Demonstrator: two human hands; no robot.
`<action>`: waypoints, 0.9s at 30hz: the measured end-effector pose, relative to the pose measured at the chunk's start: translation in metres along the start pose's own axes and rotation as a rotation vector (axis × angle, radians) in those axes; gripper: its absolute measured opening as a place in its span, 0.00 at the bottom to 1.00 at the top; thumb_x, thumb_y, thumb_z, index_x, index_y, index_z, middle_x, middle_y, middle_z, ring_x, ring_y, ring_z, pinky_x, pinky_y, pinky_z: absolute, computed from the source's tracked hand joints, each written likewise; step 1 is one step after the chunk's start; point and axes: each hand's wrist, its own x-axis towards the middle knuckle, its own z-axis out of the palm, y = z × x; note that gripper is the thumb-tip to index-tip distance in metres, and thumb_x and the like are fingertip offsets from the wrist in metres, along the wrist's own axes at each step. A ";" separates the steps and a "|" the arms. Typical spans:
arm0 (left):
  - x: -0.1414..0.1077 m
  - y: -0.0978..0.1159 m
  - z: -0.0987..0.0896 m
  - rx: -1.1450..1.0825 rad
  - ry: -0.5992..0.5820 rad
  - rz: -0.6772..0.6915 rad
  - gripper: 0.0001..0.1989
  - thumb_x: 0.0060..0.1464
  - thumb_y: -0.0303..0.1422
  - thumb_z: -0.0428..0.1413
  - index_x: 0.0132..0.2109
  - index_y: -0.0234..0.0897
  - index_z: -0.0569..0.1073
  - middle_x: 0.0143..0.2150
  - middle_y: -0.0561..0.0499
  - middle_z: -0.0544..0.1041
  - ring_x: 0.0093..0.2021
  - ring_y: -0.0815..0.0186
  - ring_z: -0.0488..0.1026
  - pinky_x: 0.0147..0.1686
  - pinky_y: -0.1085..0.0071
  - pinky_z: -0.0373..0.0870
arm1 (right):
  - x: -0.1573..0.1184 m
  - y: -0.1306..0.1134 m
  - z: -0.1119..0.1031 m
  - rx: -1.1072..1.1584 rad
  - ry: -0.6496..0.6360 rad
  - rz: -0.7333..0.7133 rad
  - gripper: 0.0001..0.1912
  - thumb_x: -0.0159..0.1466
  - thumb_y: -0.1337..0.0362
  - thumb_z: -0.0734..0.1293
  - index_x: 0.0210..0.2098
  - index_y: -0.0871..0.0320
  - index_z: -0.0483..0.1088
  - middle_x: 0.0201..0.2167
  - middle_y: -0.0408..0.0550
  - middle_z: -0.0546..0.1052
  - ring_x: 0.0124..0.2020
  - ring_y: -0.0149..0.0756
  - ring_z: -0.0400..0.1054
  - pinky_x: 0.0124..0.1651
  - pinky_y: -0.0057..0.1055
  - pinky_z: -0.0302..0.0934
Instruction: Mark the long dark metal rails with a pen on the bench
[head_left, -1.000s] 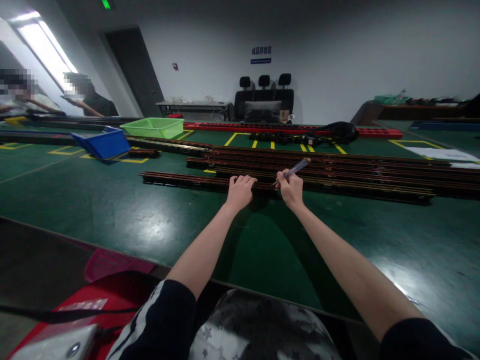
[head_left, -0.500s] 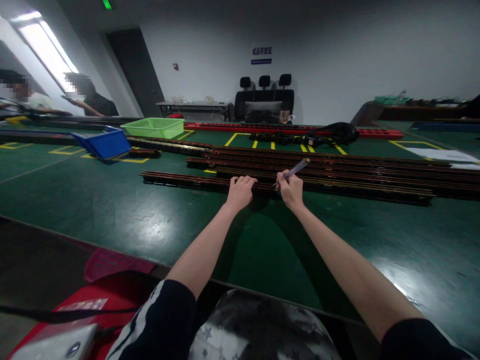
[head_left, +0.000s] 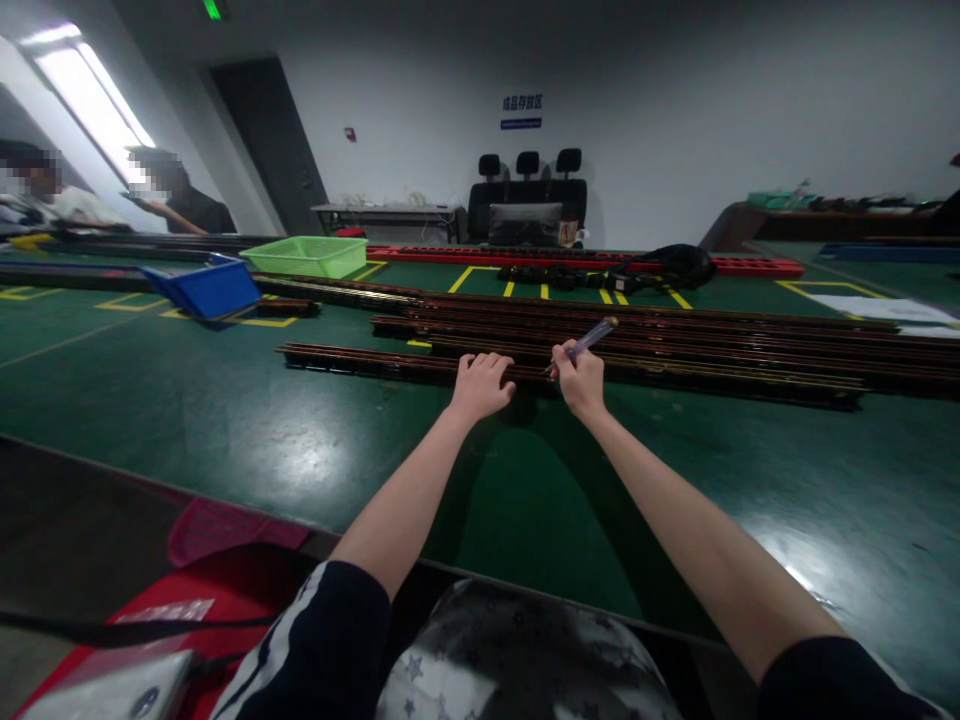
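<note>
A long dark rail (head_left: 360, 359) with reddish edges lies across the green table in front of me. My left hand (head_left: 482, 385) rests on it with the fingers apart, the thumb toward the right. To its right, my right hand (head_left: 580, 380) is closed around a clear pen-like tool (head_left: 595, 336), whose thin tip points down at the rail. The tip's exact contact is too small to make out. Several similar rails (head_left: 712, 345) lie side by side just behind and to the right of my hands.
A blue bin (head_left: 214, 288) and a light green basket (head_left: 307, 258) stand at the back left. Black cables (head_left: 671, 268) and a red strip (head_left: 757, 267) lie behind the rails. White papers (head_left: 885, 308) are at the right. Two people sit at the far left.
The thumb of my left hand has spread away from its fingers and now shows below them. My right hand and the tool are almost unmoved.
</note>
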 end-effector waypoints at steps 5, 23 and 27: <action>0.000 -0.001 0.001 0.011 0.008 0.011 0.18 0.59 0.42 0.48 0.52 0.41 0.69 0.53 0.46 0.74 0.53 0.55 0.68 0.55 0.55 0.55 | 0.001 0.002 0.000 -0.015 -0.008 0.004 0.19 0.64 0.50 0.57 0.25 0.56 0.63 0.19 0.47 0.71 0.22 0.37 0.68 0.30 0.32 0.62; 0.000 -0.004 0.008 0.032 0.072 0.040 0.17 0.59 0.44 0.50 0.50 0.40 0.70 0.50 0.46 0.75 0.50 0.56 0.69 0.53 0.58 0.56 | 0.001 0.001 0.001 -0.034 0.027 0.011 0.19 0.63 0.50 0.57 0.23 0.55 0.63 0.17 0.45 0.71 0.21 0.37 0.68 0.33 0.32 0.61; 0.000 -0.004 0.008 0.034 0.079 0.040 0.18 0.59 0.43 0.50 0.51 0.39 0.70 0.50 0.46 0.75 0.51 0.56 0.69 0.53 0.58 0.56 | 0.001 0.001 0.000 -0.019 0.025 0.008 0.19 0.63 0.50 0.57 0.23 0.55 0.63 0.17 0.45 0.70 0.21 0.37 0.67 0.32 0.32 0.61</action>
